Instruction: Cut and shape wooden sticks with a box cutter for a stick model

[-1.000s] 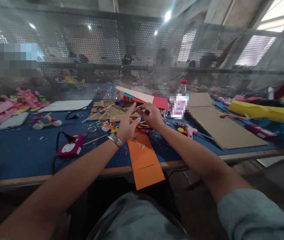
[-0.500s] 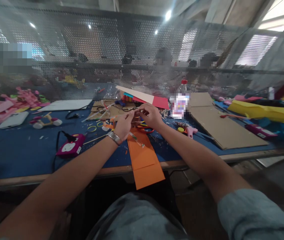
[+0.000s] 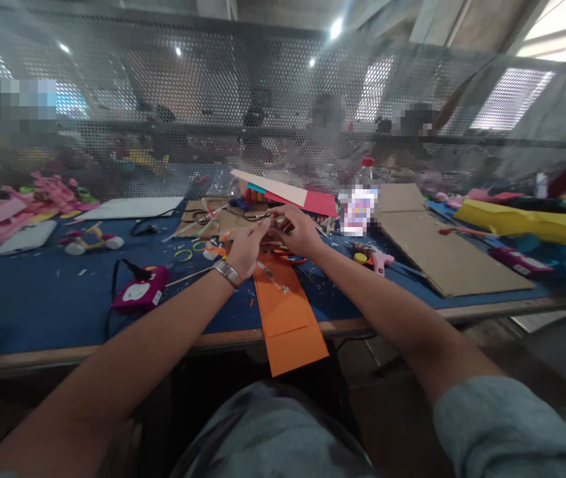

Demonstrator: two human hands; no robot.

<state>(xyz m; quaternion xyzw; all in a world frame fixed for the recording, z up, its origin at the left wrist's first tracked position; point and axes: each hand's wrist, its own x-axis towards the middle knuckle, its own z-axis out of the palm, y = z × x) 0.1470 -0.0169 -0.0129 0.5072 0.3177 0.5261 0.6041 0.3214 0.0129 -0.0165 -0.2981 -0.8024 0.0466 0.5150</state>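
While left hand faces right hand, orange paper lies below.

Orange paper: long, narrow, matte, lying flat lengthwise; far end hidden, near end overhanging w/ a slightly slanted edge. Line across its lower pt. stops short of the R side; fold or 2nd layer, can't tell. Thin clear strip, see-through w/ shiny lower tip: slants down L to R over the paper's upper half, tip approx. mid-width. Upper end hidden, so full length n/a; resting on paper or held just above, can't tell.
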